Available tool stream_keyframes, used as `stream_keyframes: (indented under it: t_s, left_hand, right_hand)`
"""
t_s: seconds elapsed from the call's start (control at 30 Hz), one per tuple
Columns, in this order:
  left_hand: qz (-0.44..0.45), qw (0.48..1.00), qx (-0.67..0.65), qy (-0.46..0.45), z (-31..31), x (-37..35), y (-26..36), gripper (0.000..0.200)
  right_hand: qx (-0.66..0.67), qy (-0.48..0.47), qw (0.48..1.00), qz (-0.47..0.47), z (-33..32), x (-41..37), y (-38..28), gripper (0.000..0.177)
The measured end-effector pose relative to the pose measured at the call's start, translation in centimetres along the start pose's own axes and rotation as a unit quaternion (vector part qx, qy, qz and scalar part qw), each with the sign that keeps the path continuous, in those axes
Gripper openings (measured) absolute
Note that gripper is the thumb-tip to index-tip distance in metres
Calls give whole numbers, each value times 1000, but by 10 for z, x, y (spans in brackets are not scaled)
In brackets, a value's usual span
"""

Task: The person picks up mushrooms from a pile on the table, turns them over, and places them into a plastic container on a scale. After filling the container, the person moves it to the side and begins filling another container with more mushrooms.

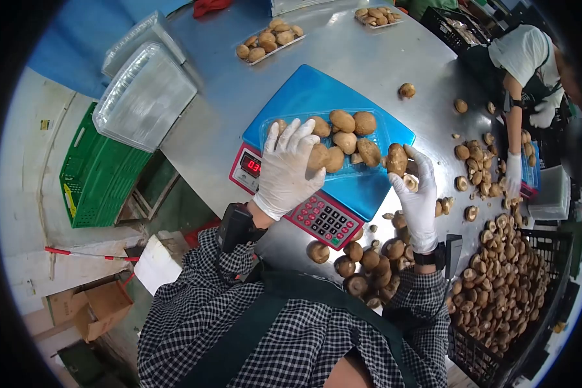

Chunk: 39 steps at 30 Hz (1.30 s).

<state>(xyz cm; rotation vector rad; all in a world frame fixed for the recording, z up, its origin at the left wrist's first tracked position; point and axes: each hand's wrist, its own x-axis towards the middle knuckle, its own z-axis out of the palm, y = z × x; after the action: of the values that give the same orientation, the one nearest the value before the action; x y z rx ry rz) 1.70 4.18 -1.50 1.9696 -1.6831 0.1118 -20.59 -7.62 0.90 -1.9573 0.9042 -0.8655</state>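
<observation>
Head view, progress: looking partly done, clear tray on the scale already carrying about eight mushrooms, one more being held at its edge, plenty lying loose.
Left hand: lying spread, fingers wide, resting on the tray's left mushrooms, gripping nothing.
Right hand: pinching a mushroom at the tray's right end, just beside the rim.
Loose pile: lying near, between the forearms.
Black crate: standing right, holding a deep heap of mushrooms.
Filled trays: sitting far on the table.
Empty tray stack: sitting far left.
Co-worker's hand: reaching among scattered mushrooms, far right.
</observation>
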Motion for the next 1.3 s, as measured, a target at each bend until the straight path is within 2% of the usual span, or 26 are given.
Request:
stream_keyframes:
  t_s: [0.37, 0.5, 0.57, 0.93, 1.0, 1.07, 1.17, 1.2, 1.27, 1.3]
  left_hand:
    - [5, 1000, 3, -7, -6, 0, 0, 50]
    - [-14, 1000, -3, 28, -9, 2, -3, 49]
    - [-20, 1000, 7, 10, -6, 3, -3, 49]
    - [16, 998, 47, -43, -9, 2, -7, 57]
    - [8, 999, 21, -36, -16, 3, -6, 58]
    - [-3, 1000, -6, -31, -27, 3, -7, 59]
    - [-15, 996, -78, 39, -49, 4, -14, 54]
    - [-9, 992, -99, 83, -54, 4, -21, 46]
    - [-60, 969, -193, 142, -62, 1, -37, 36]
    - [-82, 966, -183, 163, -70, -2, -40, 33]
  right_hand:
    - [-94, -46, 985, -137, 31, 28, -7, 59]
    - [-169, -60, 974, -142, 31, 31, -8, 60]
    - [-183, -39, 974, -131, 28, 30, -9, 60]
    - [-138, -70, 979, -134, 33, 26, -13, 61]
    - [-87, -25, 985, -146, 29, 27, -15, 60]
    - [-48, -22, 992, -112, 23, 24, -20, 58]
    - [-19, -21, 999, -42, 16, 17, -22, 58]
    - [-69, -16, 996, -45, 11, 14, -26, 57]
    - [21, -17, 999, 26, 10, 11, -22, 56]
    - [7, -14, 1000, 5, 8, 9, -19, 55]
